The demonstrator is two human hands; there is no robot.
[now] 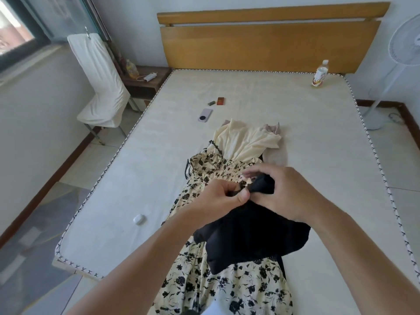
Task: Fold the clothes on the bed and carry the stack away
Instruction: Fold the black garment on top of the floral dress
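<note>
No label here is readable. Both my left hand and right hand pinch the black garment above the floral dress on the bed. A phone and bottle lie farther up.

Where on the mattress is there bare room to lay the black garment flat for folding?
Right side: the wide bare stretch between the clothes pile and the mattress edge, below the bottle. Left: bare between the phone and the white case. The middle is crowded by the floral dress.
</note>
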